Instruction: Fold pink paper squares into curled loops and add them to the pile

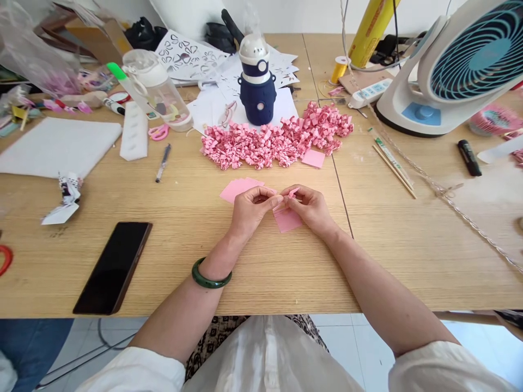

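Observation:
My left hand is closed, thumb and forefinger pinching at the left end of a thin piece of pink paper. My right hand pinches the other side, where a small curled bit of the pink paper sticks up between the fingers. The fingers partly cover the piece, so its full shape is hidden. Directly below the fingertips lies a pink paper square. Several fanned pink sheets rest just behind my left hand. Farther back spreads a long heap of curled pink paper pieces, beside a small pink square stack.
A dark blue bottle stands behind the heap, a clear bottle to its left. The phone lies front left, a pen beyond it. On the right are wooden sticks, a twisted cord and a fan.

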Demonstrator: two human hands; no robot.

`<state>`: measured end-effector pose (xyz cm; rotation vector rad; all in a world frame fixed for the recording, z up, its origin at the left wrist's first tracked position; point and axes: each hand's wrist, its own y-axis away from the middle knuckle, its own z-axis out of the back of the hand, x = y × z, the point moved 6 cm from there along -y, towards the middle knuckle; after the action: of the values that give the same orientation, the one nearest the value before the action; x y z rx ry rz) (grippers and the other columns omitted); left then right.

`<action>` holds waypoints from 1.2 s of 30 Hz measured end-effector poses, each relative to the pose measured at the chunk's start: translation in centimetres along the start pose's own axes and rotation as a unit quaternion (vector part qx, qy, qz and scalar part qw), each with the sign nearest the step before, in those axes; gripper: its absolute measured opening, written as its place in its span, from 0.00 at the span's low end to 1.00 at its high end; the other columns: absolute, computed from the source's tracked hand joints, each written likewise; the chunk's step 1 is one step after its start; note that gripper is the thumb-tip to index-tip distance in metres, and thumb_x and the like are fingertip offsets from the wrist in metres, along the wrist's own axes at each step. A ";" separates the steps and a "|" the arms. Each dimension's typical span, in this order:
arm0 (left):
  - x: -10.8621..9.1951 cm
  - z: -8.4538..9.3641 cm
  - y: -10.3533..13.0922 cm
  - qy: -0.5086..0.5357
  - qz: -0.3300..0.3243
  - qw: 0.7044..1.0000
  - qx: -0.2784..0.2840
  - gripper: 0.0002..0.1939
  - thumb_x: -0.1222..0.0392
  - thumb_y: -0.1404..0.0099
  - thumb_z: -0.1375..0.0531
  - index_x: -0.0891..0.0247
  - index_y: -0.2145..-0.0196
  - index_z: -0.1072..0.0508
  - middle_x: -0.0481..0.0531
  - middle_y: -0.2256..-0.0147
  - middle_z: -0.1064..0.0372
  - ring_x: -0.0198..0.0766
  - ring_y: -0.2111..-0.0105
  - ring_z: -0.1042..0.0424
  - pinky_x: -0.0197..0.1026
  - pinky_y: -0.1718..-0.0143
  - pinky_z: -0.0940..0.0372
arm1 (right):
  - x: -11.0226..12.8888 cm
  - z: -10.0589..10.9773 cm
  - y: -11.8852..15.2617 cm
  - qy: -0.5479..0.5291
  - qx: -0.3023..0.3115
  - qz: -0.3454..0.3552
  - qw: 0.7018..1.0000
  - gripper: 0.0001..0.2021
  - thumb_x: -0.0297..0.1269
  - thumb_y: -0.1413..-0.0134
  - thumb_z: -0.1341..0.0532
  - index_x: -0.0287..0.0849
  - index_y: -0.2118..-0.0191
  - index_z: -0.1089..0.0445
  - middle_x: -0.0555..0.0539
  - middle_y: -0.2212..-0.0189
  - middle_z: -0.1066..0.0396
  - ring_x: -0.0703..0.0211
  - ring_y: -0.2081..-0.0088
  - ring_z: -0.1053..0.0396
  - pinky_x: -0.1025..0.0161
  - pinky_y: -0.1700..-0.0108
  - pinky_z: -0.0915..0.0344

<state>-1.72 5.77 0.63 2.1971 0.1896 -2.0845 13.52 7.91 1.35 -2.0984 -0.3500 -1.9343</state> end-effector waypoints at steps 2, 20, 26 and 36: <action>0.0 -0.1 0.0 -0.003 0.002 1.000 0.006 0.13 0.53 0.50 0.27 0.63 0.73 0.23 0.48 0.72 0.25 0.33 0.71 0.29 0.38 0.65 0.32 | -0.2 -0.1 0.0 -0.015 0.000 -0.015 1.000 0.18 0.52 0.53 0.29 0.43 0.69 0.28 0.49 0.69 0.26 0.62 0.68 0.29 0.63 0.63 0.28; -0.9 0.0 0.3 -0.023 -0.040 0.999 0.017 0.17 0.44 0.36 0.36 0.61 0.62 0.17 0.56 0.59 0.20 0.42 0.58 0.22 0.42 0.56 0.28 | -0.2 0.7 -0.2 -0.020 -0.049 -0.025 0.998 0.15 0.48 0.55 0.29 0.43 0.69 0.29 0.51 0.73 0.27 0.65 0.74 0.33 0.65 0.69 0.31; -2.4 -0.5 0.6 -0.102 -0.125 0.986 0.036 0.07 0.55 0.38 0.34 0.58 0.63 0.17 0.53 0.60 0.19 0.40 0.57 0.23 0.42 0.51 0.29 | -0.5 0.6 -0.4 -0.014 -0.044 -0.019 0.999 0.14 0.47 0.55 0.29 0.43 0.70 0.29 0.52 0.74 0.29 0.65 0.73 0.34 0.65 0.69 0.32; -1.7 0.1 0.3 -0.097 -0.088 0.991 -0.010 0.07 0.56 0.41 0.32 0.61 0.67 0.17 0.52 0.65 0.19 0.40 0.63 0.23 0.41 0.57 0.29 | -0.6 0.3 -0.2 0.009 -0.011 -0.019 1.000 0.14 0.45 0.52 0.29 0.42 0.66 0.28 0.50 0.69 0.27 0.64 0.69 0.31 0.66 0.67 0.31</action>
<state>-1.88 5.40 2.29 2.0151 0.3981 -2.3615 13.73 8.23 0.75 -2.1008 -0.3694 -1.9871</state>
